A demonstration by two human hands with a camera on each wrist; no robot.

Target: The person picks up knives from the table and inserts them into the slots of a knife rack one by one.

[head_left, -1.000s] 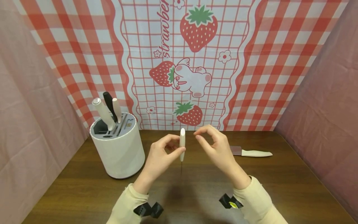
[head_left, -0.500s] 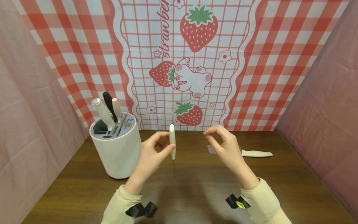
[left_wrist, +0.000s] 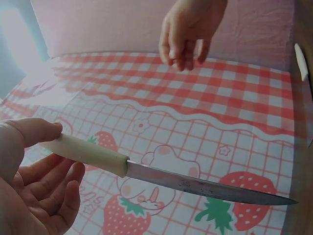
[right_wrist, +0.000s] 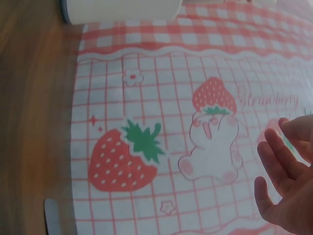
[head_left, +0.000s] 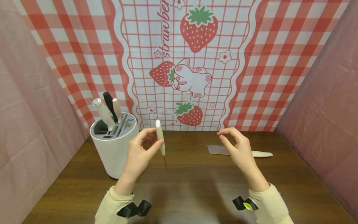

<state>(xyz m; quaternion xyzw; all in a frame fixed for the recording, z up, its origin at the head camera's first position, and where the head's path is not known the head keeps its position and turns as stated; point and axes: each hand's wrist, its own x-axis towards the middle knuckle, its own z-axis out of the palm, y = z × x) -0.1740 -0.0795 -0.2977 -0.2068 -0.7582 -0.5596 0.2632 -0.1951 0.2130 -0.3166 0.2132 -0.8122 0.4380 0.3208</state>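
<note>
My left hand (head_left: 139, 152) pinches the white handle of a kitchen knife (head_left: 160, 137) between thumb and fingers. The knife hangs over the table with its blade pointing down; the left wrist view shows the long, pointed blade (left_wrist: 205, 188) whole. On the right, my right hand (head_left: 237, 151) is raised, its fingers loosely bent and nothing between them. Behind it a cleaver (head_left: 218, 150) with a white handle lies flat on the table, its middle hidden by the hand. To the left of my left hand stands a white knife block (head_left: 107, 158).
Several handles stick up from the block: a thick white one (head_left: 103, 113), a black one (head_left: 109, 105) and a slim white one (head_left: 117, 110). Behind the wooden table (head_left: 190, 193) hangs a strawberry-print cloth (head_left: 193, 77). Pink curtains (head_left: 316, 102) close off both sides.
My left hand has moved left with the knife, toward the block, and the knife now leans slightly. My right hand has moved right, uncovering the cleaver's blade.
</note>
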